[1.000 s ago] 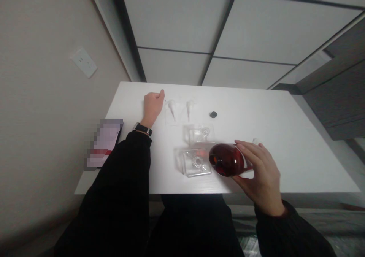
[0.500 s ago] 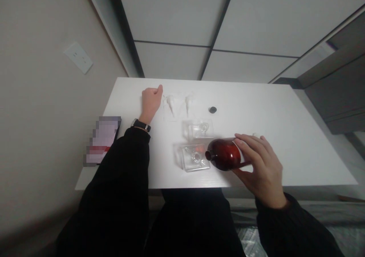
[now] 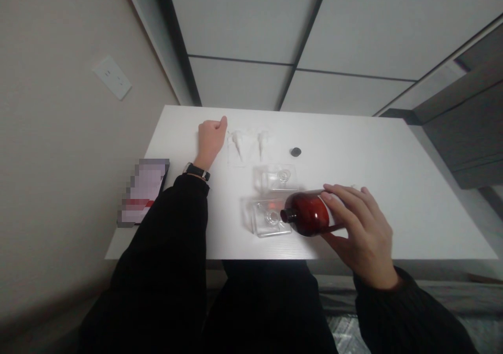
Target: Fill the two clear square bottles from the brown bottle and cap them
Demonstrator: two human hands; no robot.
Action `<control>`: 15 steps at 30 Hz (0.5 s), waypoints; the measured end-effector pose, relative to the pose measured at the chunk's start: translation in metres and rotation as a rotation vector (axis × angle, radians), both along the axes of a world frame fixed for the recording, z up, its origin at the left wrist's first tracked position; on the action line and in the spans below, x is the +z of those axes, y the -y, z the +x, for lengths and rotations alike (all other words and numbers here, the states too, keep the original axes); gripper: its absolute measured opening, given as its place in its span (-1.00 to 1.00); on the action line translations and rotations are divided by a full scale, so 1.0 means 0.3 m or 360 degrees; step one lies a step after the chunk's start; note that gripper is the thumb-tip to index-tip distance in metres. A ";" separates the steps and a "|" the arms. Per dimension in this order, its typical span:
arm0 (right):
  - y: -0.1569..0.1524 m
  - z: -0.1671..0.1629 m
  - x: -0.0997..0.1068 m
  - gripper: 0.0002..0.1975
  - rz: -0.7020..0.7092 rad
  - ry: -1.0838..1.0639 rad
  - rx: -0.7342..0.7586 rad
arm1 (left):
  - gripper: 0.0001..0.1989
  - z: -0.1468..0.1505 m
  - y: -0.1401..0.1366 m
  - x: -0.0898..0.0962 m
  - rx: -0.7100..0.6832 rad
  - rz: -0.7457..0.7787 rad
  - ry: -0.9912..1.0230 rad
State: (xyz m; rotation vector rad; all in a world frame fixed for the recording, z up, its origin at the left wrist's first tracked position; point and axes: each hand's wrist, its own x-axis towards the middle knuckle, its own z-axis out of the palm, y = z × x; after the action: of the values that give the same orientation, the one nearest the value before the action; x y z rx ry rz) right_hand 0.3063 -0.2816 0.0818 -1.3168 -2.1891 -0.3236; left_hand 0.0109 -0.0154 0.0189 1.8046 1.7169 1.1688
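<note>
My right hand (image 3: 359, 228) grips a dark red-brown bottle (image 3: 310, 212) with a pale label. The bottle lies tilted on its side in the air, its uncapped neck pointing left. Its mouth is just right of the round neck of the nearer clear rectangular bottle (image 3: 271, 231); I cannot make out any liquid flowing. Behind that stands a second clear bottle (image 3: 277, 184) of like shape. My left hand (image 3: 212, 139) rests closed on the table at the back left, thumb on top, with nothing visible in it. Beside it lie two white cone-shaped pieces (image 3: 237, 143) on clear wrapping.
A small black cap (image 3: 296, 152) lies behind the bottles on the white table (image 3: 393, 160). At the left edge is a phone-like flat device (image 3: 147, 189), its screen blurred out. A wall with a socket (image 3: 112, 76) rises on the left, pale panels (image 3: 243, 81) behind.
The red-brown bottle's mouth has moved slightly left and down, closer to the nearer clear bottle's neck. My left hand keeps its place; the whole view has shifted a little.
</note>
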 end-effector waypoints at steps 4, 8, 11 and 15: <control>-0.001 0.001 0.007 -0.13 -0.0003 0.0014 -0.0018 | -0.38 0.003 0.004 0.002 -0.0003 -0.0005 0.0003; -0.002 0.000 0.012 -0.12 -0.0010 0.0033 -0.0023 | -0.37 0.006 0.009 0.009 -0.0001 -0.0026 -0.0008; -0.004 -0.003 0.015 -0.15 0.0004 0.0045 -0.0043 | -0.38 0.009 0.013 0.017 0.0014 -0.0062 -0.0063; -0.007 -0.003 0.022 -0.24 0.0026 0.0102 -0.0030 | -0.39 0.011 0.017 0.024 0.0025 -0.0079 -0.0092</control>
State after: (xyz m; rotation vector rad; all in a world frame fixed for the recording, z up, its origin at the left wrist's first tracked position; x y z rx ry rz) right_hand 0.3053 -0.2795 0.0883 -1.3361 -2.2235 -0.3952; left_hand 0.0142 -0.0206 0.0262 1.8149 1.7794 1.0809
